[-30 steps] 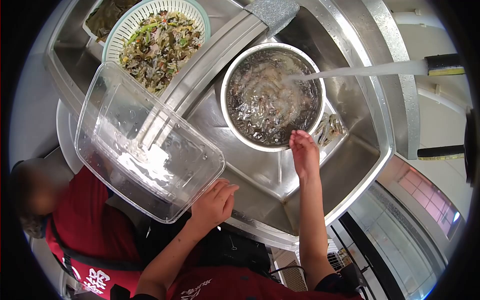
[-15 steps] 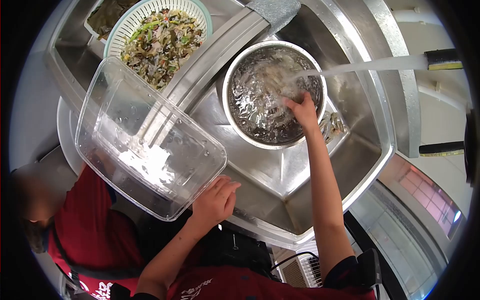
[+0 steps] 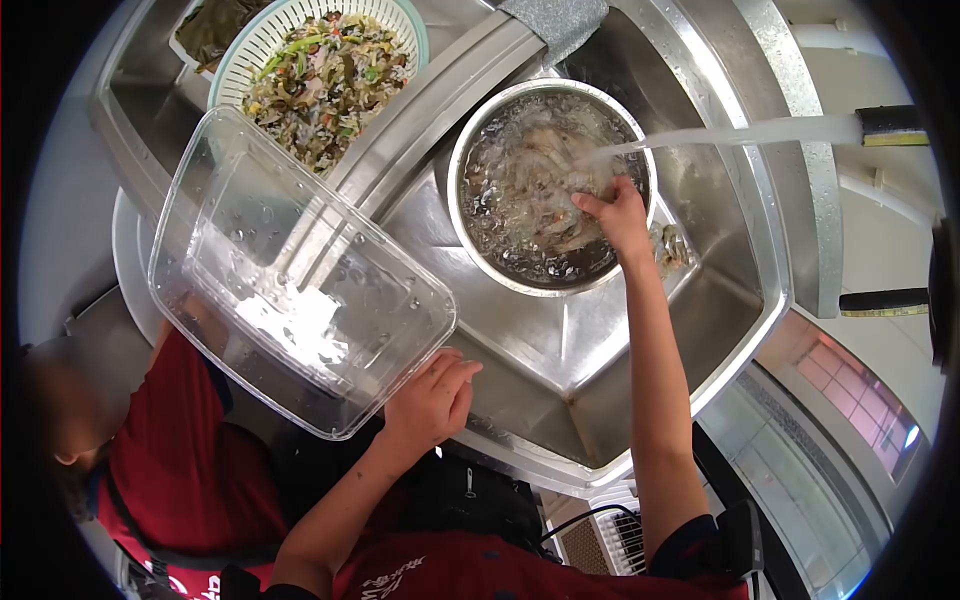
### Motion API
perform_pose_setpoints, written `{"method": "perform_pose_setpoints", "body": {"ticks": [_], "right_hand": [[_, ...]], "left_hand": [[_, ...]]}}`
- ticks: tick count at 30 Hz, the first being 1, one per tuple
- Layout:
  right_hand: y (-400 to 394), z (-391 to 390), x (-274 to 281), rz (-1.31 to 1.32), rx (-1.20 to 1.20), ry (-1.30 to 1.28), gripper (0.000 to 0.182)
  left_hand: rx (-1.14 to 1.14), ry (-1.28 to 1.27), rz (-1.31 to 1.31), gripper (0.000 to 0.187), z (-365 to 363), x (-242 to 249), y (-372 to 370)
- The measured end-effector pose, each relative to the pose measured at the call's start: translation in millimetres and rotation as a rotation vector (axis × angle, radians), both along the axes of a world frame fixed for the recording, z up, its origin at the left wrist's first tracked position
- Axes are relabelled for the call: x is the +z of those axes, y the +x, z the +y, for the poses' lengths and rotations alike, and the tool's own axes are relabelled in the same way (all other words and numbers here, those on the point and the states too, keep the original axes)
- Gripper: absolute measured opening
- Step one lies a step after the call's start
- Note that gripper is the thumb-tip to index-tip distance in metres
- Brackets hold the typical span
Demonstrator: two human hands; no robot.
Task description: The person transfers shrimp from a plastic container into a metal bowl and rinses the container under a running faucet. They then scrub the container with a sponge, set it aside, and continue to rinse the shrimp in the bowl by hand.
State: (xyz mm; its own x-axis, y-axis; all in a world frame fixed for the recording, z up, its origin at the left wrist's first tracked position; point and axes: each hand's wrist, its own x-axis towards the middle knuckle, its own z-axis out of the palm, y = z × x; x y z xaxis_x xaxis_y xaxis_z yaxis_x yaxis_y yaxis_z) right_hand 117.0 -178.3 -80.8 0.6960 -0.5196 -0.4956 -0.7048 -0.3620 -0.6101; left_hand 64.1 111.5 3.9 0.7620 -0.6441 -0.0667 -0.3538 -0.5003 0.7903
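My right hand (image 3: 622, 218) reaches over the near right rim of a round steel bowl (image 3: 470, 250), its thumb and index finger apart and the other fingertips hidden in the churning water. Pale, greyish shrimp-like pieces (image 3: 548, 160) lie under the bubbles in the bowl. Water from a black-tipped tap (image 3: 890, 125) pours into it from the right. My left hand (image 3: 430, 400) is at the sink's front edge, fingers loosely bent and thumb apart, against the near right corner of a clear plastic tub (image 3: 300, 290). The wet tub holds nothing visible.
A steel sink (image 3: 600, 345) surrounds the bowl, with a small shrimp-like clump (image 3: 670, 250) outside its right rim. A grey cloth (image 3: 560, 25) drapes over the divider. Beyond it stands a basket (image 3: 228, 80) of food scraps (image 3: 335, 90). A co-worker in a red shirt (image 3: 185, 450) stands left.
My right hand has shifted slightly up and to the right in the bowl. The pieces in the water show more clearly. My left hand and the tub stay nearly still.
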Motion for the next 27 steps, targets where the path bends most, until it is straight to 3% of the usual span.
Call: {"method": "perform_pose_setpoints", "body": {"ticks": [4,12,16,21,25,27], "right_hand": [[5.1,14.4,14.1,0.040,0.045,-0.197,0.038],[-2.4,28.3,15.0,-0.140,0.287,-0.671,0.032],[-5.0,26.2,10.0,-0.178,0.154,-0.489,0.030],[-7.6,34.0,19.7,-0.204,0.415,-0.858,0.031],[-19.5,33.7,19.6,-0.348,0.561,-0.859,0.032],[-29.2,36.5,16.0,-0.477,0.662,-0.594,0.030]], "left_hand": [[0.010,0.003,0.000,0.020,-0.6,1.5,0.1],[0.028,0.016,0.028,0.019,0.4,1.9,-1.3],[0.027,0.012,0.046,0.019,1.6,0.5,-1.7],[0.033,-0.004,0.035,0.019,1.8,-1.5,-3.0],[0.030,-0.009,0.020,0.020,2.2,-2.8,-4.1],[0.030,-0.007,0.018,0.020,2.3,-2.5,-4.2]]}}
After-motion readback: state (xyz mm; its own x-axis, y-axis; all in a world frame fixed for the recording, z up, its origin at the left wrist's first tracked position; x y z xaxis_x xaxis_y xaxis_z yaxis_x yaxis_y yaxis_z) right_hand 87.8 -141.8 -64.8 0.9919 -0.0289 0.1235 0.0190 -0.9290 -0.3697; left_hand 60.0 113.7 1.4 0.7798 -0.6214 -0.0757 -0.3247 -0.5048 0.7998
